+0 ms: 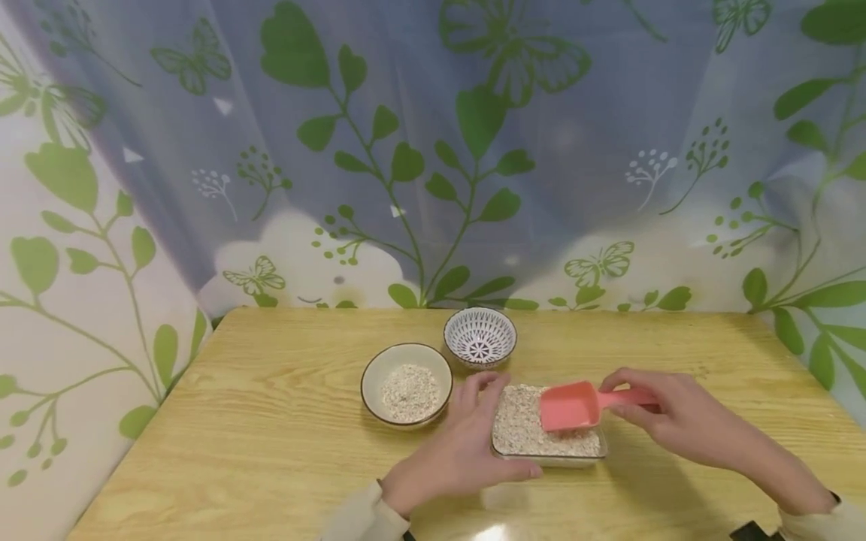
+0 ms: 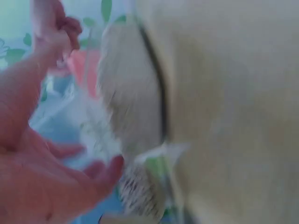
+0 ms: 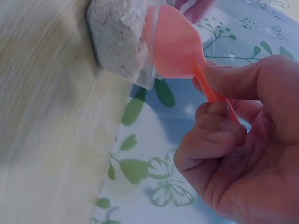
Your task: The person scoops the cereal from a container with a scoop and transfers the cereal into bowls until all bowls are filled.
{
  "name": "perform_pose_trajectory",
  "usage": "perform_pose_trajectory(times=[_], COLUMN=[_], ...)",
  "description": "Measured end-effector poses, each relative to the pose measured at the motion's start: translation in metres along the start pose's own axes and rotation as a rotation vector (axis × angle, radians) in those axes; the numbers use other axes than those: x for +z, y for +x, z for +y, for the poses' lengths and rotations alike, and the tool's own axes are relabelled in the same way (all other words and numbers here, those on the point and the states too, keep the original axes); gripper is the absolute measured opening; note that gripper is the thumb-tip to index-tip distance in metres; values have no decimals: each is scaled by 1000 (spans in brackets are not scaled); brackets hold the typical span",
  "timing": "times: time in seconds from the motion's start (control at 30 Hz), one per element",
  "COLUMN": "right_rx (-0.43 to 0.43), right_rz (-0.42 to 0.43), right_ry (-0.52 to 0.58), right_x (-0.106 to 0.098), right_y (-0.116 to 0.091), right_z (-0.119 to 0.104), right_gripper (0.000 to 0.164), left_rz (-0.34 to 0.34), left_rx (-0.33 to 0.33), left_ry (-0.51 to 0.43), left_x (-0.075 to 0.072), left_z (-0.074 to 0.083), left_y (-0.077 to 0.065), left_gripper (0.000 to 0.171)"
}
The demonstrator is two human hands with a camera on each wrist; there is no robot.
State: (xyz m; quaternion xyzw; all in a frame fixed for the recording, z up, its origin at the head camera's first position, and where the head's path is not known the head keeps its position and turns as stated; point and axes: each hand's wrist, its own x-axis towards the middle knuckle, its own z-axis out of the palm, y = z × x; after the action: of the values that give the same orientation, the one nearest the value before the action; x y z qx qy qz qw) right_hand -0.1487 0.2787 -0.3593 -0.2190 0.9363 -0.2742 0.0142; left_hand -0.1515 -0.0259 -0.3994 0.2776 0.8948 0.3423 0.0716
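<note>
My right hand [image 1: 683, 417] grips the handle of a pink scoop [image 1: 570, 406], thumb and fingers curled round it. The scoop's bowl shows bare pink inside and overlaps the oats at the right part of a clear rectangular container [image 1: 555, 460]. Rolled oats [image 1: 521, 421] fill this container close to the rim. My left hand [image 1: 467, 443] is spread at the container's left side, thumb along the front and fingers toward the back corner. In the left wrist view, blurred, its fingers [image 2: 110, 175] look loose and uncurled beside the container.
A cream bowl [image 1: 370, 398] with a dark rim, holding some oats, stands just left of my left hand. Behind it is a smaller patterned bowl [image 1: 479, 336]. The wooden table [image 1: 271, 451] ends at a leaf-printed curtain [image 1: 379, 188] at the back.
</note>
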Motion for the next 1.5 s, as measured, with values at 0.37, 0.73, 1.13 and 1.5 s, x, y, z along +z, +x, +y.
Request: perform_pose_trajectory(times=[0.37,0.73,1.13,1.5], right_rx=[-85,9,46,-132], right_rz=[44,-27,-143,-30], right_ry=[-242,-492,-348,69], right_x=[-20,-25,-15,17], right_y=[-4,8,22,8], right_z=[-10,-47,-42,20], right_gripper=[20,19,16,15], left_rz=[-64,-143,-150,-151], left_rx=[-231,-280,-315,-309], left_ry=[-190,-175,-162,-156], left_x=[16,13,14,13], left_z=[-5,-10,-7,-6], left_y=[12,20,18,18], left_gripper=[138,144,150,147])
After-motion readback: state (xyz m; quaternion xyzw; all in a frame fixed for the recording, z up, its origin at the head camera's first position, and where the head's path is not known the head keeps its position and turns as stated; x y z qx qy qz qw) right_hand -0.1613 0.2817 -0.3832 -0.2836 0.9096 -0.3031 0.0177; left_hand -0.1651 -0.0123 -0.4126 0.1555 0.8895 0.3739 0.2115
